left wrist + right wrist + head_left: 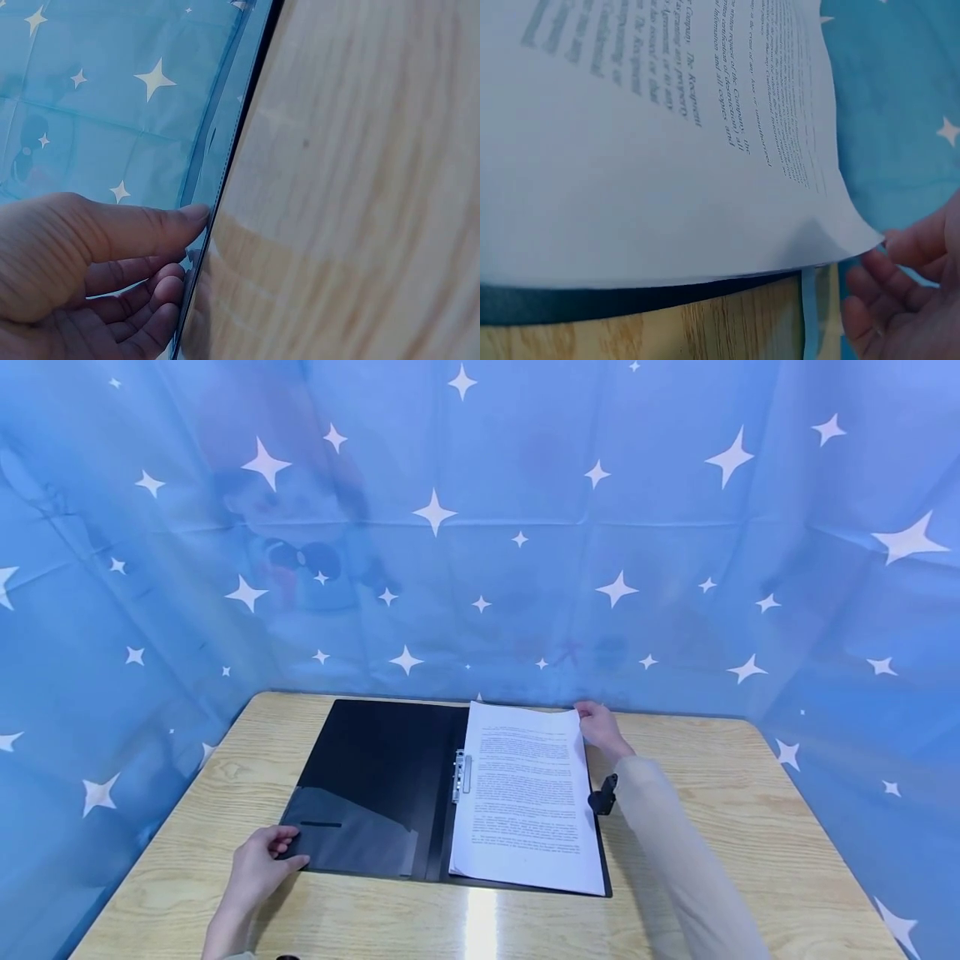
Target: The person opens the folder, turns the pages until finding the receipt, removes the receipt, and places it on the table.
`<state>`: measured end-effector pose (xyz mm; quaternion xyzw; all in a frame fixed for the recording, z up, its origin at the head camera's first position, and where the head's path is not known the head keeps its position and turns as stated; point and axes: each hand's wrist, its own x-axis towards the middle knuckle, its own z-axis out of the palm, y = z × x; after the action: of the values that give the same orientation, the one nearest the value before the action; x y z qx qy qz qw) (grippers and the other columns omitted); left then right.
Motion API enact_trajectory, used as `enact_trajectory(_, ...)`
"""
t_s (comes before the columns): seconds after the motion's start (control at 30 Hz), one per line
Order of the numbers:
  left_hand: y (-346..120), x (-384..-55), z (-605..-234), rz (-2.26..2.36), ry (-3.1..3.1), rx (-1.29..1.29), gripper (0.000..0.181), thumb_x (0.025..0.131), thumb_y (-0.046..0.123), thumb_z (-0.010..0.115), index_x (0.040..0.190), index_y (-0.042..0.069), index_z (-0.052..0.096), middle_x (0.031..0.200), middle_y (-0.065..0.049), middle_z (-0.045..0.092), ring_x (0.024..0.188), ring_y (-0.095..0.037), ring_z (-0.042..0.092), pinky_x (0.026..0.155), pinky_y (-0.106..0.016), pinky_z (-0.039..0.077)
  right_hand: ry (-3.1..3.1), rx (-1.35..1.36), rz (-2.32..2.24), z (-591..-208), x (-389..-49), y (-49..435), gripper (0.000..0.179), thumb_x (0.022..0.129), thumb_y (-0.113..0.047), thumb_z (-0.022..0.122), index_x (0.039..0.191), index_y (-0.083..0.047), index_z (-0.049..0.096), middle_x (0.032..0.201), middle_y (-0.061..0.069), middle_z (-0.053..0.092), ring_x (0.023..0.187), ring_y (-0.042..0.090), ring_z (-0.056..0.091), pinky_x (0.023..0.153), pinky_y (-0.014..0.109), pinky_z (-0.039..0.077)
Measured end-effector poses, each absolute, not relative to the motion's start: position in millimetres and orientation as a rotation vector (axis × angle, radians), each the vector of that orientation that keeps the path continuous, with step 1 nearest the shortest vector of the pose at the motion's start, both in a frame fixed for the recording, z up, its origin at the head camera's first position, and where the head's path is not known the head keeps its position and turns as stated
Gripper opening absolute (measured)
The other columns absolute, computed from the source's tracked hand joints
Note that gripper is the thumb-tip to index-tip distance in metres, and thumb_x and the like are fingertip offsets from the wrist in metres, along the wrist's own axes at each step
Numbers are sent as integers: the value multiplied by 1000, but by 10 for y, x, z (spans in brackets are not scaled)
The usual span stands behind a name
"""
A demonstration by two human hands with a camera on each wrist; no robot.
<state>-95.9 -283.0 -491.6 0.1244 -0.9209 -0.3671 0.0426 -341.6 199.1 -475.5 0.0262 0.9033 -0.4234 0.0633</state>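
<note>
A black clip folder (375,752) lies spread on the table, with a see-through pocket (360,835) on its left cover. My left hand (258,864) holds the folder's near left corner; in the left wrist view its thumb (154,229) meets the dark edge above the curled fingers. Printed sheets (525,802) cover the right side of the folder, next to a metal clip (461,775) at the spine. At their far right corner, my right hand (600,727) pinches the paper. The right wrist view shows this corner of the printed sheets (705,225) between thumb and fingers, curving upward.
The wooden table (712,793) stretches to both sides of the folder. Behind it hangs a blue curtain (525,568) with white stars, close to the table's far edge. A small black device (602,795) sits at the right wrist.
</note>
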Motion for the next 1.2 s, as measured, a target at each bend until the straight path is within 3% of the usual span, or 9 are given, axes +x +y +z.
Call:
enact_trajectory(0.53, -2824, -960, -4924, -1134, -2813, 396, 41, 68, -1, 76, 104, -12, 61, 95, -18, 58, 85, -26, 54, 72, -29, 44, 2753, 117, -1355, -4779, -3372, 1991, 36, 91, -8, 46, 123, 10, 49, 121, 27, 50, 107, 36, 49, 88, 42, 43)
enact_trajectory(0.77, -2826, -971, -4931, -1133, -2803, 384, 40, 68, -1, 76, 103, -13, 61, 95, -19, 58, 85, -27, 54, 72, -30, 45, 2823, 128, -1367, -5026, -3481, 2127, 26, 91, -17, 52, 107, 2, 58, 108, 18, 57, 91, 27, 53, 63, 29, 43)
enact_trajectory(0.93, -2827, -968, -4944, -1119, -2801, 393, 40, 67, -1, 76, 103, -12, 61, 95, -19, 58, 85, -27, 54, 72, -30, 44, 2774, 41, -1425, -5132, -3518, 2211, 23, 91, -19, 54, 100, 1, 57, 102, 16, 58, 85, 24, 51, 66, 29, 41)
enact_trajectory(1.07, -2829, -971, -4944, -1131, -2804, 387, 40, 68, 0, 76, 103, -12, 61, 95, -19, 58, 85, -27, 54, 72, -29, 44, 2681, 61, -1503, -4918, -3358, 2133, 21, 90, -17, 54, 98, 1, 56, 103, 15, 58, 86, 24, 49, 61, 33, 39)
enact_trajectory(1.2, -2827, -967, -4940, -1136, -2809, 397, 40, 68, 0, 76, 104, -12, 61, 96, -18, 58, 86, -26, 54, 72, -29, 44, 2608, 19, -1528, -4729, -3204, 2080, 24, 90, -15, 50, 102, 6, 55, 112, 22, 57, 93, 27, 49, 72, 38, 39)
